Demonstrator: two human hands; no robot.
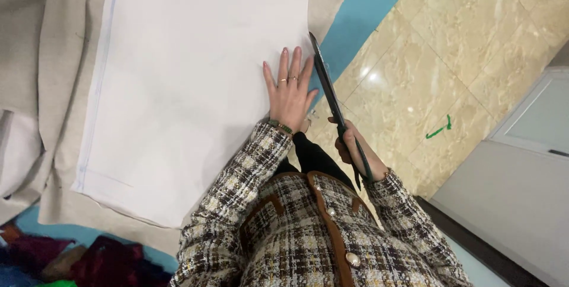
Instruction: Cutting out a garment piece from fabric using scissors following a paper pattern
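One long dark scissors (pixel 332 100) points away, gripped by the right hand (pixel 351 148); the left hand (pixel 289 88) lies flat, fingers spread, on smooth white paper (pixel 189 74).

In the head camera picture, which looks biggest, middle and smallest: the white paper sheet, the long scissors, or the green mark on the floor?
1. White paper sheet, by far the largest.
2. Long scissors, held in the right hand.
3. Green mark on the floor, smallest, though it lies farther from the camera.

The left hand (pixel 290 91) lay flat on the white paper (pixel 195 79), fingers toward twelve o'clock; at its three o'clock the right hand (pixel 351 148) gripped long scissors (pixel 329 94) along the paper's edge
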